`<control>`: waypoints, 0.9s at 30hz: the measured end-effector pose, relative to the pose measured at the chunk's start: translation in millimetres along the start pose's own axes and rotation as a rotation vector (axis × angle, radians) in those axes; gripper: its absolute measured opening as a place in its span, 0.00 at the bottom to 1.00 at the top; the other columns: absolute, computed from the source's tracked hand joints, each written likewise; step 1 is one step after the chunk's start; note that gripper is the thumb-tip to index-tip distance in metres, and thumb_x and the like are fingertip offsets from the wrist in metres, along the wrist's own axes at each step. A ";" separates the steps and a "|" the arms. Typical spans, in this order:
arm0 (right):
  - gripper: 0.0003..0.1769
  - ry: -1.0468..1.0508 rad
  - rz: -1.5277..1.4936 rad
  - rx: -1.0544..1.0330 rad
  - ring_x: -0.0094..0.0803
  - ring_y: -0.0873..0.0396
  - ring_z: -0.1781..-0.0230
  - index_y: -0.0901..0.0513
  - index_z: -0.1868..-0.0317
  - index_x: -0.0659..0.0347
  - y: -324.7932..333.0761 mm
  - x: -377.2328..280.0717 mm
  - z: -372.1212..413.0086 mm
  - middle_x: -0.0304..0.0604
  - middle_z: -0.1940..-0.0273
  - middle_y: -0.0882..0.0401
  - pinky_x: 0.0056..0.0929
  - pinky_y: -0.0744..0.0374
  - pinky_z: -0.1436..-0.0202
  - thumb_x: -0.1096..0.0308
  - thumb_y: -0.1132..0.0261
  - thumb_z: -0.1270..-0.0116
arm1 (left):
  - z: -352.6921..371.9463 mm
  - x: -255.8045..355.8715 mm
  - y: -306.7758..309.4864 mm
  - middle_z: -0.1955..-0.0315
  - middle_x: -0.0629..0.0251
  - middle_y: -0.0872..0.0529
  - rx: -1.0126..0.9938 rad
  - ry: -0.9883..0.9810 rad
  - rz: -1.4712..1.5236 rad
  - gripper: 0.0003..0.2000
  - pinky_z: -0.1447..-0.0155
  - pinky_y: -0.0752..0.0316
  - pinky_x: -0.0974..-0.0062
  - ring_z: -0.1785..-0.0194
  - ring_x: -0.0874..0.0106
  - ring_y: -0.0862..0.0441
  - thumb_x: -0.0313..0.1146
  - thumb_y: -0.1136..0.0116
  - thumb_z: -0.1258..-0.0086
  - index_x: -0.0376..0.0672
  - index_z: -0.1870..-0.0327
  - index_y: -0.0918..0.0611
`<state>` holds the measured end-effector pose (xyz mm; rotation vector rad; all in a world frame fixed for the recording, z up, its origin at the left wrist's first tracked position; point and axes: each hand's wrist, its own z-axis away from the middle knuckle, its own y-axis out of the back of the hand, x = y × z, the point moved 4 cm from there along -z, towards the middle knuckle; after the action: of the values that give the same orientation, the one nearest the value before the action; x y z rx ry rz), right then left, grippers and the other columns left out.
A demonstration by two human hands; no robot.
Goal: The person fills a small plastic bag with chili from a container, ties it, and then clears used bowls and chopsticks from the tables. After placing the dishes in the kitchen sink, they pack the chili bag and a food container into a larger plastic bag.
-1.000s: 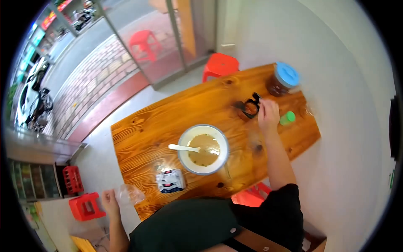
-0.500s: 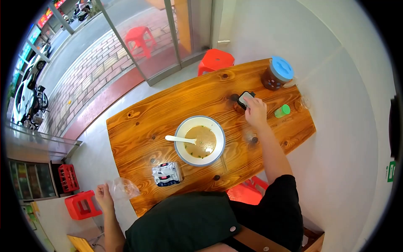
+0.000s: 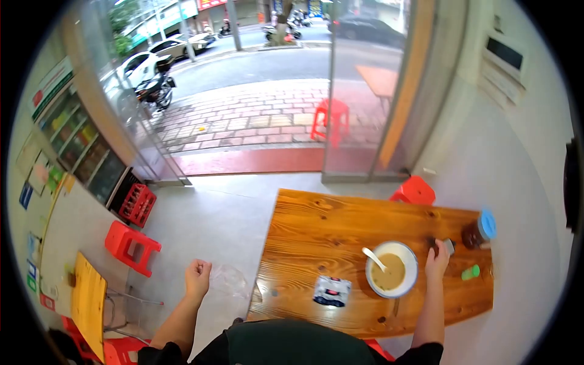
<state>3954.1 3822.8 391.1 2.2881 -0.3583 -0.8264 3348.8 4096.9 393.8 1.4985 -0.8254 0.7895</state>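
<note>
My left hand [image 3: 198, 278] is closed in a pinch, hanging left of the table, with a thin clear plastic bag [image 3: 229, 282] trailing from it. Over the wooden table, my right hand [image 3: 437, 263] has its fingers closed at a small black object with a grey top [image 3: 449, 246], partly hidden by the fingers. Beside that hand stands a white bowl [image 3: 411, 280] with a blue rim, holding broth [image 3: 389, 275]. A white spoon [image 3: 373, 258] leans in the broth. Left of the bowl lies a white and dark-blue tissue pack [image 3: 332, 291].
A jug with a blue lid [image 3: 480, 231] and a green-capped container [image 3: 470, 272] stand at the wooden table's [image 3: 298, 237] right end. Red stools [image 3: 131, 246] and a smaller yellow table [image 3: 89, 298] are at left. Ahead is a glass door [image 3: 359, 121] facing the street.
The view has swung up and left, showing more of the doorway and street. My left hand still has the plastic bag; my right hand stays at the black object.
</note>
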 end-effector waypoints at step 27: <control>0.14 1.067 -1.959 -1.571 0.28 0.26 0.80 0.23 0.59 0.69 -83.0 -720.8 15.0 0.40 0.76 0.23 0.20 0.31 0.80 0.67 0.45 0.41 | -270.5 -217.9 108.2 0.86 0.73 0.30 -0.143 0.351 0.454 0.07 0.79 0.41 0.85 0.82 0.83 0.35 0.33 0.47 0.42 0.40 0.75 0.26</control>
<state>3397.7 4203.0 660.7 0.5306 2.2705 -0.1068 3138.0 4372.8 285.1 1.0136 -0.9420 1.2602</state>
